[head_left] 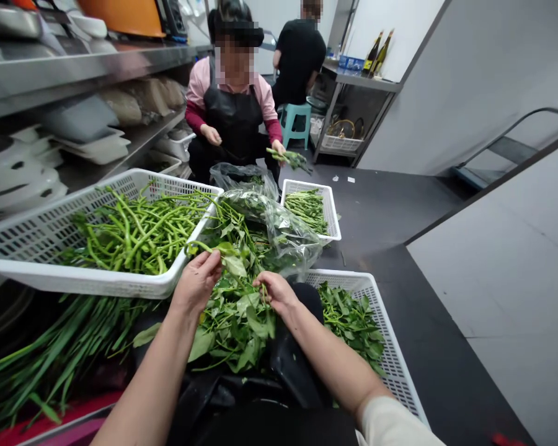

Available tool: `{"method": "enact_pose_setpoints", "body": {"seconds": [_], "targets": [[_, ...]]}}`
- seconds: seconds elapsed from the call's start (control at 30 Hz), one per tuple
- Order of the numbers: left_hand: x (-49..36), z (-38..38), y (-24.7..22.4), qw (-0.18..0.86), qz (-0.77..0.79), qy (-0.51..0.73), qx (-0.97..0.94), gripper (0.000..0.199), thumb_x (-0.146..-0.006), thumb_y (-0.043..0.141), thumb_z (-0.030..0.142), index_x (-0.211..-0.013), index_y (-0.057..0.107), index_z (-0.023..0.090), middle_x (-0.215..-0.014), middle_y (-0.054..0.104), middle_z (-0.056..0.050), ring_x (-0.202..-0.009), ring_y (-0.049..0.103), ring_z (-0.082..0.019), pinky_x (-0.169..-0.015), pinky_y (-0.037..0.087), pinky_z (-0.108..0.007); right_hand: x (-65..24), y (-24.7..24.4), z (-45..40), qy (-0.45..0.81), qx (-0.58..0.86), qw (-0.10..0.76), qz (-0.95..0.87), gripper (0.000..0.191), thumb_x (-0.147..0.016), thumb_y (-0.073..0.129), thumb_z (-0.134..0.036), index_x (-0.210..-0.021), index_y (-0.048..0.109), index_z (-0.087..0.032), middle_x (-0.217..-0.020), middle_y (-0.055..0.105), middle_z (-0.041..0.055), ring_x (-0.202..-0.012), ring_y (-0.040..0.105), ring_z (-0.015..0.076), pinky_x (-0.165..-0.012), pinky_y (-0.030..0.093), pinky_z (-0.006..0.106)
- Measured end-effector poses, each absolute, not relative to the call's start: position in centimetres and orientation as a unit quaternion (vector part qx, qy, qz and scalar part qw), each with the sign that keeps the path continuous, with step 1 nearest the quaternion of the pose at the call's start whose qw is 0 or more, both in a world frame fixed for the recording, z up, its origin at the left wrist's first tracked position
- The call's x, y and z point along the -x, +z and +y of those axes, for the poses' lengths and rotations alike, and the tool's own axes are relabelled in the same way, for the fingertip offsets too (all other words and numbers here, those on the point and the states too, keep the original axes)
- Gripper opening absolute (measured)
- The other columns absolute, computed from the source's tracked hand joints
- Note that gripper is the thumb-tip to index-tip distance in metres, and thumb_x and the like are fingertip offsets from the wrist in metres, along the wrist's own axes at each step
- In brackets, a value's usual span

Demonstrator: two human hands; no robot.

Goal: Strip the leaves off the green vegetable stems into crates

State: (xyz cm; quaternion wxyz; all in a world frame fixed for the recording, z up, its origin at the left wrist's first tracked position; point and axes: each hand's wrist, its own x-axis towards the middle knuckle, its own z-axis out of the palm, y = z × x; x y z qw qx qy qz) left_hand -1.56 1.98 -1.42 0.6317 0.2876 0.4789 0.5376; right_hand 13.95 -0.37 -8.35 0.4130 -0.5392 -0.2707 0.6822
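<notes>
My left hand (199,280) is closed on a green stem with leaves (235,265), beside the near right corner of a white basket (116,286) that holds cut green stems (139,232). To its right, my right hand (275,291) pinches a thin leafy stem (263,293). Under and between both hands lies a heap of leafy greens (242,316), partly on dark cloth or plastic over my lap. Behind the heap is a clear plastic bag (291,238). A second white basket (397,353) with leaves (351,322) stands at my right.
Across from me a person in a black apron (232,111) holds a bunch of greens (292,158) near a small white basket (335,217) of stems. Long green leaves (69,347) lie at the lower left. Metal shelves (88,73) line the left; another person (300,59) sits behind.
</notes>
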Motion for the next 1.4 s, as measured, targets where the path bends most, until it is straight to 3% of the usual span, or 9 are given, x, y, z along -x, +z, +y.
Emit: {"method": "enact_pose_setpoints", "body": {"seconds": [0.13,0.33,0.5,0.67,0.8,0.9,1.0,1.23,1.4], "targets": [[1.7,0.8,-1.4,0.584,0.521,0.529,-0.328,0.049,-0.036,0.084,0.046,-0.061,0.059,0.013,-0.052,0.051,0.005,-0.050,0.044,-0.006,-0.044,0.033,-0.017,-13.3,-7.7,-1.0,0.623,0.526,0.470,-0.338,0.018,-0.068,0.052,-0.035,-0.065,0.052,-0.017,-0.069,0.055,-0.0013,-0.055,0.042,0.0080,-0.048,0.030,0.019],[0.7,-0.2,-2.1,0.572,0.550,0.523,-0.309,0.047,-0.039,0.084,0.045,-0.061,0.059,0.012,-0.052,0.054,0.004,-0.048,0.046,-0.007,-0.045,0.035,-0.019,-11.3,-5.5,-3.2,0.383,0.489,0.387,-0.681,0.025,-0.082,0.046,-0.036,-0.065,0.052,-0.019,-0.066,0.051,0.0026,-0.066,0.048,0.0155,-0.069,0.039,0.028],[-0.6,-1.1,-3.3,0.702,0.500,0.464,-0.206,0.034,-0.057,0.079,0.034,-0.056,0.050,0.016,-0.047,0.048,0.005,-0.041,0.042,-0.006,-0.041,0.035,-0.019,-12.7,-4.1,-5.7,0.200,0.432,0.394,-0.786,0.030,-0.088,0.036,-0.033,-0.068,0.055,-0.020,-0.070,0.055,0.0084,-0.067,0.051,0.0183,-0.066,0.042,0.031],[0.5,-2.1,-4.2,0.681,0.543,0.416,-0.262,0.026,-0.063,0.075,0.031,-0.064,0.053,0.015,-0.055,0.052,0.004,-0.048,0.045,-0.007,-0.047,0.039,-0.019,-21.6,-2.4,-9.3,0.124,0.552,0.374,-0.735,0.032,-0.090,0.033,-0.030,-0.069,0.055,-0.021,-0.066,0.055,0.0067,-0.065,0.053,0.0178,-0.063,0.042,0.031],[1.6,-3.3,-3.8,0.691,0.491,0.298,-0.438,0.036,-0.057,0.075,0.033,-0.084,0.061,0.014,-0.063,0.054,0.004,-0.057,0.047,-0.010,-0.055,0.038,-0.022,-26.9,-3.1,-10.7,0.183,0.702,0.147,-0.672,0.021,-0.077,0.057,-0.038,-0.080,0.061,-0.018,-0.089,0.062,0.0129,-0.083,0.058,0.0249,-0.074,0.045,0.037],[1.4,-4.1,-3.4,0.688,0.462,0.228,-0.511,0.037,-0.057,0.071,0.033,-0.086,0.060,0.014,-0.060,0.050,0.006,-0.056,0.047,-0.011,-0.055,0.035,-0.023,-24.6,-3.9,-10.1,0.335,0.664,0.222,-0.630,0.066,-0.066,0.069,-0.038,-0.125,0.048,-0.018,-0.135,0.041,0.0175,-0.105,0.054,0.0265,-0.079,0.047,0.037],[1.3,-4.8,-3.1,0.674,0.463,0.188,-0.545,0.041,-0.058,0.066,0.028,-0.096,0.057,0.014,-0.059,0.053,0.006,-0.053,0.047,-0.012,-0.053,0.033,-0.024,-19.0,-4.8,-8.4,0.541,0.555,0.286,-0.563,0.099,-0.060,0.075,-0.036,-0.142,0.021,-0.026,-0.143,0.030,0.0157,-0.090,0.059,0.0183,-0.064,0.049,0.028],[3.2,-6.9,-2.2,0.497,0.510,0.218,-0.668,0.018,-0.069,0.052,0.022,-0.087,0.053,0.021,-0.067,0.058,0.002,-0.062,0.056,-0.016,-0.056,0.039,-0.024,-12.0,-7.7,-6.2,0.793,0.417,0.291,-0.335,0.081,-0.038,0.086,-0.035,-0.109,0.051,-0.017,-0.087,0.058,0.0004,-0.066,0.055,0.0084,-0.058,0.042,0.019],[3.5,-7.8,-2.3,0.393,0.522,0.190,-0.733,0.024,-0.071,0.042,0.015,-0.094,0.046,0.023,-0.070,0.060,0.001,-0.063,0.059,-0.017,-0.061,0.041,-0.025,-12.2,-8.0,-6.8,0.767,0.423,0.252,-0.411,0.042,-0.056,0.077,-0.043,-0.080,0.056,-0.015,-0.061,0.051,-0.0058,-0.050,0.043,0.0050,-0.047,0.030,0.018]]}}
